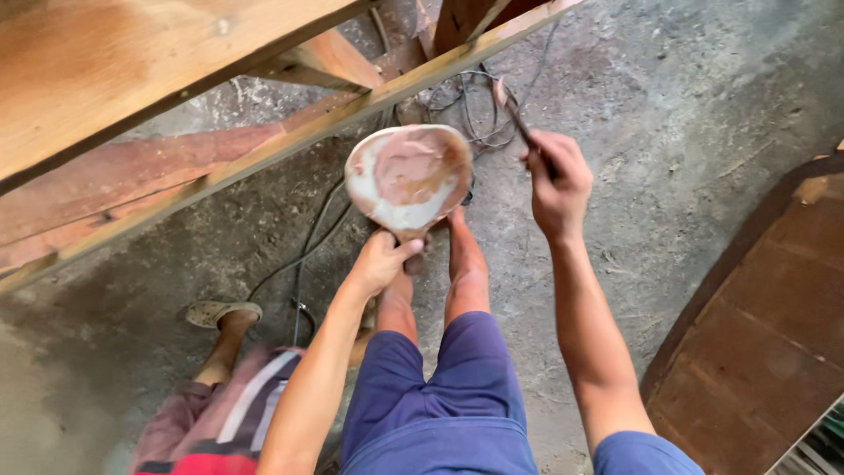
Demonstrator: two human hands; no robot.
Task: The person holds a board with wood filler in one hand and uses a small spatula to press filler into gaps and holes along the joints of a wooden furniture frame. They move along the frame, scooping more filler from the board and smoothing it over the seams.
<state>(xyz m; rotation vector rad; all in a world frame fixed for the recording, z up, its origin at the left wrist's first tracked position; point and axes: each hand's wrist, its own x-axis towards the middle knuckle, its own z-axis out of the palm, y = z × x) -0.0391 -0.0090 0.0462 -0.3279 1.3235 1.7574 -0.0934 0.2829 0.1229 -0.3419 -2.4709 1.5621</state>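
Both hands are closed: the left hand (380,261) grips the base of a rounded bowl smeared with pinkish-brown paste (409,176), held low in front, while the right hand (557,183), raised beside it, clamps a thin dark-handled putty knife (514,110). Pale wooden beams (290,132) slant overhead; black cables (479,114) litter the grey concrete floor (668,114). Another person's sandalled foot (220,312) stands left.

Putty board (409,176) left of scraper (514,110), cables (479,119) on floor (668,114) beneath.
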